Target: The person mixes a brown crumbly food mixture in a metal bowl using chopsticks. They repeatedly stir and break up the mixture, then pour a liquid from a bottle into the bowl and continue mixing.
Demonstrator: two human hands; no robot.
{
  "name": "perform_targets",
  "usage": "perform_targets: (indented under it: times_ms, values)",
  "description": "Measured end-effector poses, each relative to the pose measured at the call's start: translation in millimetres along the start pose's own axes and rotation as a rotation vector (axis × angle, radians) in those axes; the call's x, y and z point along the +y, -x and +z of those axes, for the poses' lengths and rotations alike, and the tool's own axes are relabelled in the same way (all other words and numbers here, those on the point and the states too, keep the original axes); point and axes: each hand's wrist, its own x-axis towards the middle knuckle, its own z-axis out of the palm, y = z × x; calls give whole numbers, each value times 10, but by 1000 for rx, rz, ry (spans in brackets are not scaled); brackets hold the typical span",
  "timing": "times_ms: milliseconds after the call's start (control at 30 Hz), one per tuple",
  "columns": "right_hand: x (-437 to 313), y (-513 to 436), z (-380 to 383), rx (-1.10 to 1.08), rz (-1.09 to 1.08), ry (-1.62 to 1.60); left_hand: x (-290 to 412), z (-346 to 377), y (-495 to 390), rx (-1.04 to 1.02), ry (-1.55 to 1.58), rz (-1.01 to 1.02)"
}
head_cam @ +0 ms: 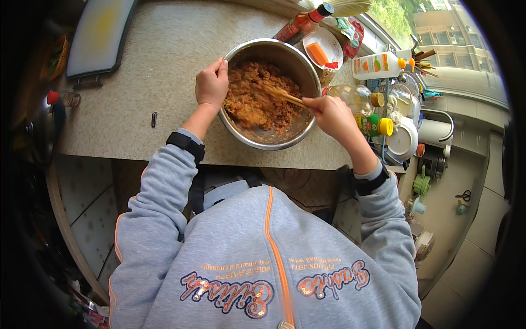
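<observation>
A wide stainless steel bowl [306,61] stands on the speckled counter before me. Inside it lies a reddish-brown minced mixture [257,96], heaped toward the left and middle, with smears on the wall. My left hand [212,84] grips the bowl's left rim, thumb on top. In my right hand [333,115], over the bowl's right side, are wooden chopsticks [289,97]. Their far ends reach into the mixture and are blurred.
Right of the bowl crowd a red-capped sauce bottle [299,26], a plate [335,43] with a carrot piece [317,53], a white jug [376,66], an oil bottle [355,98] and a green bottle [370,124]. Left are a cutting board [98,39] and a small shaker jar [65,98].
</observation>
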Motion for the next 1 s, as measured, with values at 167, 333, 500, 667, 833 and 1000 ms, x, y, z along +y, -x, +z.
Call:
perform_targets:
  times_ms: [167, 333, 500, 667, 833, 1000]
  values:
    - [-420, -53, 220, -35, -345, -5, 21, -29, -12, -22, -4, 28]
    - [-199, 254, 52, -204, -72, 10, -12, -10, -83, -26, 19, 104]
    - [-477, 292, 152, -20, -341, -153, -52, 12, -144, -60, 58, 157]
    - [-472, 420, 259, -220, -71, -60, -51, -8, -202, -85, 58, 204]
    - [-68, 853, 144, -113, -9, -327, -32, -15, -187, -150, 75, 145]
    - [-318, 557, 442, 155, -80, -434, -33, -44, -202, -187, 106, 163]
